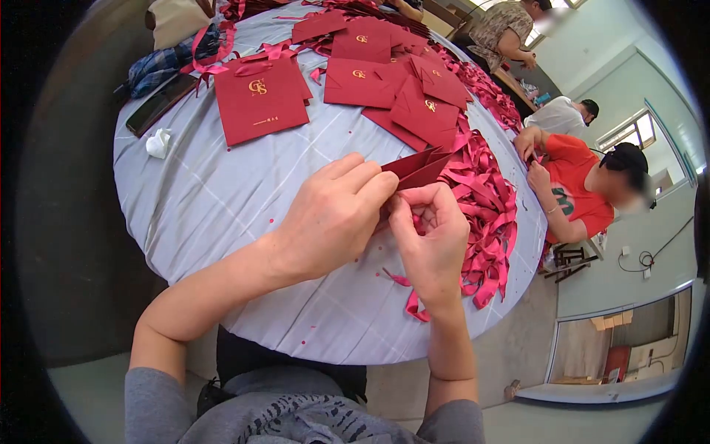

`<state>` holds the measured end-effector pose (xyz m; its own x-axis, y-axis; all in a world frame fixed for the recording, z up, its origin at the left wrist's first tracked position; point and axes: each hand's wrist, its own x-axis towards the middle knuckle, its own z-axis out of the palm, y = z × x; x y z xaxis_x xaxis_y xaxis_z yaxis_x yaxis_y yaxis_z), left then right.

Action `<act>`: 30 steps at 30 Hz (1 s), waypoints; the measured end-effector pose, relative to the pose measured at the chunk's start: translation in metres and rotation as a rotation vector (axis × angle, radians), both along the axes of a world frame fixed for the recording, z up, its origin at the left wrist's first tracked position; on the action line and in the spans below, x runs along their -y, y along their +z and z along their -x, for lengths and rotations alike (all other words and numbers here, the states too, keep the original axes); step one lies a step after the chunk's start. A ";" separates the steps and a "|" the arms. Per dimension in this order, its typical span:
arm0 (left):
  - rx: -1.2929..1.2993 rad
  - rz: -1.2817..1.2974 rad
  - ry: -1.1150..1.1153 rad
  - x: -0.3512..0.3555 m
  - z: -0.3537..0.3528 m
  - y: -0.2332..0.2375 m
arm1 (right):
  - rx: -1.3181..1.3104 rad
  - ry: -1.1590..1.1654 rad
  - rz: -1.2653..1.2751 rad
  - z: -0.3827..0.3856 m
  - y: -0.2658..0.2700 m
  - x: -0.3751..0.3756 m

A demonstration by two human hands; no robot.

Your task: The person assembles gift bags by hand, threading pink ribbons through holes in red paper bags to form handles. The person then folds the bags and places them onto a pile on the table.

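My left hand [336, 214] and my right hand [433, 237] meet over the round table [214, 200], both pinching a folded dark red paper bag [421, 166] that sticks up between the fingertips. A red ribbon end [425, 222] shows between my right fingers. A finished red bag with a gold logo [259, 100] lies flat at the far left. Several more red bags [392, 74] are stacked at the back.
A heap of red ribbons [488, 200] runs along the table's right edge. A crumpled white tissue [158, 142] and a dark phone [159, 103] lie at the left. A person in a red shirt [580, 189] sits at the right; others stand behind.
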<state>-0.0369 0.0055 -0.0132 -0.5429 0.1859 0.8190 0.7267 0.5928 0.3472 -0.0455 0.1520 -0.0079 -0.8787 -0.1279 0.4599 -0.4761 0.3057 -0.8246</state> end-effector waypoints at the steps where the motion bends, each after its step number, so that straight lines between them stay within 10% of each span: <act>1: 0.000 0.001 -0.007 0.001 0.000 0.000 | -0.017 0.015 -0.005 0.002 -0.001 -0.001; 30: 0.756 -0.427 -0.237 0.024 0.019 -0.003 | -0.293 -0.039 -0.170 0.008 -0.009 0.007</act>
